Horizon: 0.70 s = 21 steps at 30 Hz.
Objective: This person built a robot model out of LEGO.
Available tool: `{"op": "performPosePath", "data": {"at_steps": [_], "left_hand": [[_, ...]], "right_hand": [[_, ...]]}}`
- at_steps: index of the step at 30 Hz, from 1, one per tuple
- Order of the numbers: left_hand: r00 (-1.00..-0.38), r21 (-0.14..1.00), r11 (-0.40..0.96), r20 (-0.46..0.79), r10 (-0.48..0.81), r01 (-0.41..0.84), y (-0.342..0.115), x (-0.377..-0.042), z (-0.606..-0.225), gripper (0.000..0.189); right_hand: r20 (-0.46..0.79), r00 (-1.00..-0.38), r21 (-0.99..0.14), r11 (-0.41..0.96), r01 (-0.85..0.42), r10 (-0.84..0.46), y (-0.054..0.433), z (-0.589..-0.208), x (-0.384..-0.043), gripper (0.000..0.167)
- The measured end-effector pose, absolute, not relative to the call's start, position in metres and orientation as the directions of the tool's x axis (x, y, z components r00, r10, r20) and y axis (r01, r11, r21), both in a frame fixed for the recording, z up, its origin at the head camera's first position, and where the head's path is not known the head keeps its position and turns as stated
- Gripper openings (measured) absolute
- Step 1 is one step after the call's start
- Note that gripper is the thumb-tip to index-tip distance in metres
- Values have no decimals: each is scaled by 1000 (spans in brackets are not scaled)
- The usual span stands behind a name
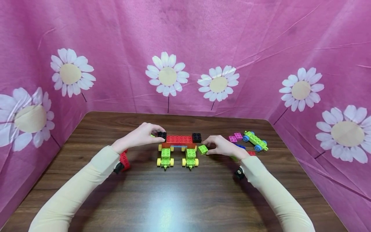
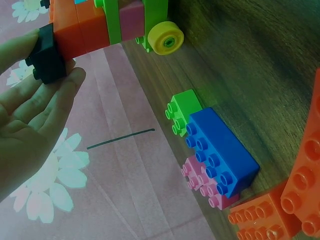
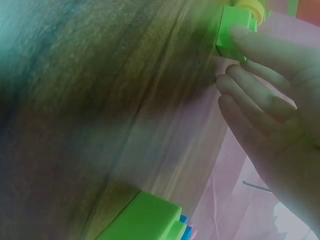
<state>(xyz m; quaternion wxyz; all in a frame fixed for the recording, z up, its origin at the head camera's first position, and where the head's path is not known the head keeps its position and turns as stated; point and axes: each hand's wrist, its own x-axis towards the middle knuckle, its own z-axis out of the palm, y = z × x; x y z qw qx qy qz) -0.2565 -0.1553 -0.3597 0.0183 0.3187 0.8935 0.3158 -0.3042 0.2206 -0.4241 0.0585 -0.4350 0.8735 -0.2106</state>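
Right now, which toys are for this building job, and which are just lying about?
Likely job:
black block in left hand
green block in right hand
middle red bricks
yellow-wheeled cars

Likely lying about:
blue-wheeled car
pink bricks
blue brick

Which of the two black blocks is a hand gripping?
The black block at the left end of the red blocks in the head view, pinched by the left hand. The other black block, at the right end, has no fingers pinching it.
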Motion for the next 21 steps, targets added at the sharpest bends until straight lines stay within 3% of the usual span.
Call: {"op": "performPosePath", "data": {"at_steps": [11,21], "left_hand": [[-788,559,598,177,590,574,-155,-257,-360,32],[-787,560,599,172,592,573,-155,-258,-359,31]], "right_hand": [[64,-637,-387,569,-726,-769,220,-425,-303,30],[144,-631,-362,552,-751,-763,224,-408,-303,27]]}}
